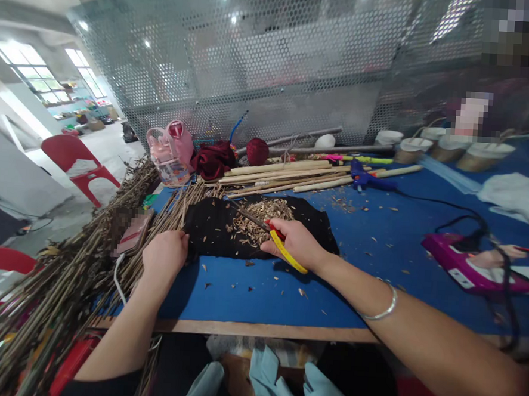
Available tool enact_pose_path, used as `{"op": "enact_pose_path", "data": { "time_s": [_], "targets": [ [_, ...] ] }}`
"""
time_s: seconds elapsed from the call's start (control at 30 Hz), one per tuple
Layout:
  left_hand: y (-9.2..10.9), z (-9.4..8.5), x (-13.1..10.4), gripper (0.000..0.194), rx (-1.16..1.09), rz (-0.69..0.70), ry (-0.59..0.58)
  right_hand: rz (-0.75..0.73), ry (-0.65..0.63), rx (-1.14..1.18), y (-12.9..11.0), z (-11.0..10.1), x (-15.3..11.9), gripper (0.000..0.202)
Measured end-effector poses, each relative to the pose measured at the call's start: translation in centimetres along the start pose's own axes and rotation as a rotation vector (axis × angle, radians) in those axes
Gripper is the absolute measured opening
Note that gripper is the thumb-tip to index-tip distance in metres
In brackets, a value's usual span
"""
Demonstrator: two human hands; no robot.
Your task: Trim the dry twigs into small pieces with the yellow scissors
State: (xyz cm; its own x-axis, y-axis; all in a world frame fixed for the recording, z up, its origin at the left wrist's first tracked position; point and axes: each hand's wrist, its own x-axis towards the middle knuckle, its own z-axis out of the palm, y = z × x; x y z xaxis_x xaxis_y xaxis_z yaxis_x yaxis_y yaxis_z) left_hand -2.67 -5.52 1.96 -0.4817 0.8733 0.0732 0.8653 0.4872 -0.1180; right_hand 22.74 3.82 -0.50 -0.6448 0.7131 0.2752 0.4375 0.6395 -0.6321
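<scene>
A black cloth (215, 231) lies spread on the blue tabletop, with a heap of dry brown chips (263, 213) on it. My left hand (165, 253) is closed at the cloth's left edge, thumb and fingers pinching it. In my right hand (295, 243), over the near side of the heap, is a pair of shears (290, 253) with a yellow and red handle. Their thin grey blade points left across the chips. My palm hides part of the handle.
Dry stalks (85, 259) are bundled along the left. Behind the cloth lie pale sticks (274, 178), a blue glue gun (359, 177), a dark red yarn ball (257, 151) and a pink bag (173, 153). A purple device (462, 264) with cables sits right. Perforated metal panels (254, 72) stand behind.
</scene>
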Motion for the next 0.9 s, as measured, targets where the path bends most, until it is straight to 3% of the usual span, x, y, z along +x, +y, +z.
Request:
{"op": "enact_pose_path", "data": {
  "time_s": [0.13,0.27,0.37,0.5,0.6,0.73,0.8,0.9],
  "targets": [
    [0.1,-0.3,-0.3,0.036,-0.047,0.032,0.15,-0.011,0.0,-0.015,0.0,0.1,0.0,0.042],
    [2.2,-0.8,-1.2,0.034,-0.346,0.108,0.231,-0.01,-0.013,0.003,0.0,0.1,0.0,0.042],
    [5.2,-0.5,-2.9,0.027,-0.57,0.27,0.127,-0.022,-0.008,0.001,0.0,0.1,-0.1,0.039],
    [7.8,0.6,-5.3,0.025,-0.645,0.433,-0.003,-0.045,0.003,-0.012,0.1,0.1,-0.1,0.038],
    [6.3,1.1,-5.8,0.025,-0.664,0.422,0.056,-0.037,0.001,-0.009,0.3,0.2,-0.1,0.038],
    [1.1,1.8,-4.3,0.035,-0.377,0.185,0.184,-0.028,-0.011,0.006,0.3,0.3,-0.1,0.039],
    [-1.1,2.1,-3.3,0.036,-0.27,0.164,0.112,-0.037,-0.015,0.005,0.3,0.5,-0.1,0.039],
    [-2.8,2.4,-2.3,0.031,-0.261,0.291,0.029,-0.042,-0.02,0.0,0.3,0.5,-0.2,0.039]
  ]
}}
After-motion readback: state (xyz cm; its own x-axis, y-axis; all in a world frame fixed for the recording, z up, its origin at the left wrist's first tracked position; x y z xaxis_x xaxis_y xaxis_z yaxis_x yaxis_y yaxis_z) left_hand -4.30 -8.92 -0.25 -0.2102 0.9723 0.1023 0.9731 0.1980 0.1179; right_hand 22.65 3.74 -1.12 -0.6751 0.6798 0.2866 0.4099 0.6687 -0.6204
